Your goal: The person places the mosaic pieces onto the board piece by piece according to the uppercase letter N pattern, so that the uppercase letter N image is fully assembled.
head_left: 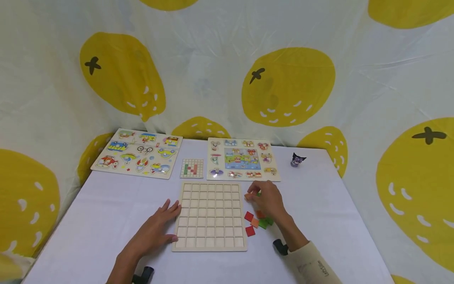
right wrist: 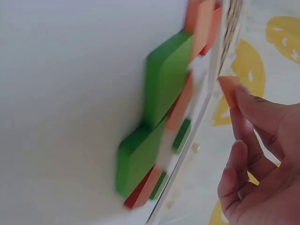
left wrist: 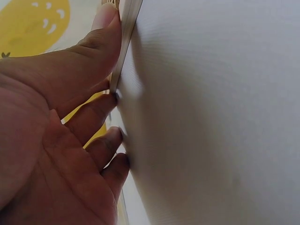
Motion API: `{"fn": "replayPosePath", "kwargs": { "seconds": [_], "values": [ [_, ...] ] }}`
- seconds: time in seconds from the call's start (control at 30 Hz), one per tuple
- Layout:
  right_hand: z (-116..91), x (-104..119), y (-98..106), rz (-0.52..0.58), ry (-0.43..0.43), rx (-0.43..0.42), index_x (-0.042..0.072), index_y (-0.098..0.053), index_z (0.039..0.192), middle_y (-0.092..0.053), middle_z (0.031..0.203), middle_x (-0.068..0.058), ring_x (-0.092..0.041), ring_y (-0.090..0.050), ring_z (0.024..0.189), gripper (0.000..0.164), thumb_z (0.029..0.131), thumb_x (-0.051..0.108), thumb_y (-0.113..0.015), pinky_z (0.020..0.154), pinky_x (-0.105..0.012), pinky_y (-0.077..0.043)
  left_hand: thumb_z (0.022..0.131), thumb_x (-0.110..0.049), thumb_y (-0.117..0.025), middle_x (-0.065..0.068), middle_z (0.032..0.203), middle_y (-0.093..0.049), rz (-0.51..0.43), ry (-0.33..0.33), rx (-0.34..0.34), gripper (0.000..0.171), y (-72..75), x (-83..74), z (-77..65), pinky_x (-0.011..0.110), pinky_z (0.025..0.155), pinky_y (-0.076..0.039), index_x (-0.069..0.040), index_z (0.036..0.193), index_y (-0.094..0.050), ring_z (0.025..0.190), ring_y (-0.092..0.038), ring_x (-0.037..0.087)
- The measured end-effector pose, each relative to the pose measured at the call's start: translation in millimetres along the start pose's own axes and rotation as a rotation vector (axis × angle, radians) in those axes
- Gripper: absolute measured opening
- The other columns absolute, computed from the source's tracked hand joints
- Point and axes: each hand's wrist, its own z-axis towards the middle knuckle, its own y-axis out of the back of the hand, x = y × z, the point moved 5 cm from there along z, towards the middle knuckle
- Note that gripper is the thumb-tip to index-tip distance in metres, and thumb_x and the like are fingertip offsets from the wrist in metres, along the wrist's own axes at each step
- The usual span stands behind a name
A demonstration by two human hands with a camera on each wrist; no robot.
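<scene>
Pinched a thin, square orange tile [head_left: 248,196] between thumb and index finger of the right hand [head_left: 267,199], just beside the right edge of a square, pale wooden gridded board [head_left: 209,217]. Showed most plainly in the right wrist view: fingertips clamped on the tile, raised off the white table [head_left: 319,217], with the other fingers bent. Looked blurred and overlapping there, and partly hidden beneath the right hand and forearm in the head view: flat, square loose red, orange and green tiles [head_left: 254,223]. Rested the left hand [head_left: 156,227] palm down, fingers apart, at the board's left edge; saw only from the left wrist the palm's underside, with the thumb against the edge and most of the board cut off. Reached in from the lower right with the other forearm, in a beige sleeve [head_left: 312,264]. Lay beyond the board: a small patterned card [head_left: 192,168] between two picture-puzzle boards [head_left: 242,159].
</scene>
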Motion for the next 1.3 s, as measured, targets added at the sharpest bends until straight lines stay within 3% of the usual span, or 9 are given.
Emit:
{"fn": "replayPosePath", "kwargs": {
  "seconds": [0.3, 0.73, 1.3],
  "values": [
    [-0.3, 24.9, -12.7, 0.149, -0.014, 0.038, 0.028, -0.07, 0.086, -0.064, 0.075, 0.011, -0.015, -0.055, 0.081, 0.016, 0.081, 0.025, -0.084, 0.067, -0.029, -0.046, 0.07, -0.026, -0.089, 0.0, 0.162, -0.031, -0.021, -0.014, -0.008, 0.096, 3.0, 0.2, -2.8, 0.059, 0.121, -0.023, -0.015, 0.152, -0.041, 0.154, -0.018, 0.034],
    [-1.5, 56.5, -39.7, 0.197, 0.028, 0.142, 0.025, -0.072, 0.082, -0.064, 0.073, 0.009, -0.014, -0.057, 0.076, 0.011, 0.081, 0.022, -0.083, 0.065, -0.029, -0.047, 0.068, -0.025, -0.09, 0.001, 0.162, -0.033, -0.03, 0.0, -0.012, 0.096, 3.7, -0.5, -2.2, 0.061, 0.12, -0.024, -0.015, 0.151, -0.043, 0.154, -0.019, 0.035],
    [-1.2, 69.8, -53.4, 0.076, 0.064, 0.17, 0.025, -0.072, 0.076, -0.059, 0.069, 0.01, -0.011, -0.053, 0.073, 0.012, 0.081, 0.022, -0.083, 0.061, -0.027, -0.043, 0.07, -0.026, -0.089, -0.002, 0.162, -0.032, -0.033, -0.007, -0.01, 0.095, -0.2, 3.2, -2.6, 0.06, 0.12, -0.024, -0.016, 0.152, -0.042, 0.154, -0.018, 0.032]
  ]
}}
